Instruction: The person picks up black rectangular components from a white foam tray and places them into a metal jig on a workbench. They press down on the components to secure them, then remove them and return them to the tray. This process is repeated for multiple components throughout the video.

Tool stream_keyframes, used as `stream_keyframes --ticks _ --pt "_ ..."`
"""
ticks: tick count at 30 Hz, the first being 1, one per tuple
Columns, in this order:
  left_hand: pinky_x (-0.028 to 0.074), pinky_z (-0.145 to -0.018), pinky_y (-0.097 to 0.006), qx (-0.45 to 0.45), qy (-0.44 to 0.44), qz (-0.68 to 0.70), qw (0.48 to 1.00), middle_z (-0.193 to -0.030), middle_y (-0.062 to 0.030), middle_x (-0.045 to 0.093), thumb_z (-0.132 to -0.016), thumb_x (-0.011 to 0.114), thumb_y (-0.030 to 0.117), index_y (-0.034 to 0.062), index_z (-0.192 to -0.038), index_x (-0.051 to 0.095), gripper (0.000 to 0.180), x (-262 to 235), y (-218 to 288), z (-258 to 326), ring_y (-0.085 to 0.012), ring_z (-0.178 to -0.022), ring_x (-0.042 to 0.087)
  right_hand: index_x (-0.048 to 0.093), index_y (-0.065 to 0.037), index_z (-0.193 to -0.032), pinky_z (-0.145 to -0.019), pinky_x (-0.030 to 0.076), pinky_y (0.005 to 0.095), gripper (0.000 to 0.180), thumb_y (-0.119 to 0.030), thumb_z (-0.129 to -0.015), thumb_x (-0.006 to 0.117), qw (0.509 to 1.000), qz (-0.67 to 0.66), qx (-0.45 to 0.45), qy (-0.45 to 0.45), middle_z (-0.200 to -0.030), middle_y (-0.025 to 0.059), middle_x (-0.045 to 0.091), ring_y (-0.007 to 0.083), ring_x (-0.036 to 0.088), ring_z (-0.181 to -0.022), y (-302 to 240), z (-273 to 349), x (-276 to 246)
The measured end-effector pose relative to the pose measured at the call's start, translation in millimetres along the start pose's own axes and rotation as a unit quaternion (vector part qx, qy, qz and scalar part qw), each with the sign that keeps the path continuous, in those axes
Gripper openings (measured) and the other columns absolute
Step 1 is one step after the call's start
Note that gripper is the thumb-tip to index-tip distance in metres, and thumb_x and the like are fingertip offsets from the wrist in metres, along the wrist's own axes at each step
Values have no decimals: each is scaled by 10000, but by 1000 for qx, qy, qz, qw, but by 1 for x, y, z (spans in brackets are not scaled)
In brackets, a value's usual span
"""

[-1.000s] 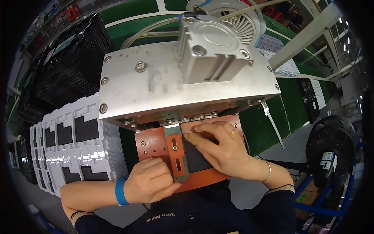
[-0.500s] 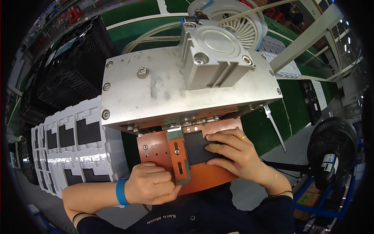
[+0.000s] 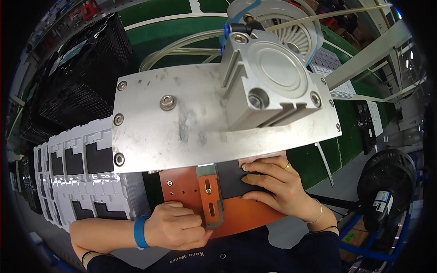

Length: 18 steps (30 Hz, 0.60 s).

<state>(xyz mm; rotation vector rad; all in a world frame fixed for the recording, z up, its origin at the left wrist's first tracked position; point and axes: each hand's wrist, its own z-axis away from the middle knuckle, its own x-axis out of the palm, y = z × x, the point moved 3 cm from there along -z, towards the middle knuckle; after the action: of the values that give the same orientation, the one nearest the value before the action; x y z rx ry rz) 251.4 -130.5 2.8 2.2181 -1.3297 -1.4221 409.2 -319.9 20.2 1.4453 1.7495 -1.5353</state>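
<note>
A thin black L-shaped piece lies flat on the orange base plate, under the front edge of a silver metal press. My right hand holds the piece by its right side, fingertips on top and thumb at the near edge. Along its left side runs a slotted orange guide bracket with a screw. My left hand is closed in a fist by the bracket's near end, over the plate's edge; whatever it may grip is hidden. The press covers the far end of the piece.
A block-shaped silver cylinder with air hoses tops the press. At left stand stacked white trays with black pieces, and black trays behind. A black fan is at right; a white fan is behind.
My view has shifted, so the press looks larger and lower and hides more of the black piece. Both hands keep nearly the same place and grip.
</note>
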Motion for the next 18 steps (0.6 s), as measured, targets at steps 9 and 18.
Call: stream_keyframes --ticks 9,18 --pt "251 -392 -266 -2 -8 -3 1000 -535 45 381 -764 752 170 170 -530 388 433 1 -1 -1 -88 -406 407 714 -108 -1010 -872 441 354 326 -262 -745 827 1000 -22 22 -3 -1175 15 663 208 573 -1014 1 2 2" --pt "294 -428 -251 -12 -41 -10 999 -577 41 393 -748 800 177 167 -554 432 416 -3 -1 -2 -75 -456 465 713 -120 -1010 -829 422 348 312 -269 -760 824 999 -26 24 -14 -1151 4 664 199 557 -945 3 2 1"
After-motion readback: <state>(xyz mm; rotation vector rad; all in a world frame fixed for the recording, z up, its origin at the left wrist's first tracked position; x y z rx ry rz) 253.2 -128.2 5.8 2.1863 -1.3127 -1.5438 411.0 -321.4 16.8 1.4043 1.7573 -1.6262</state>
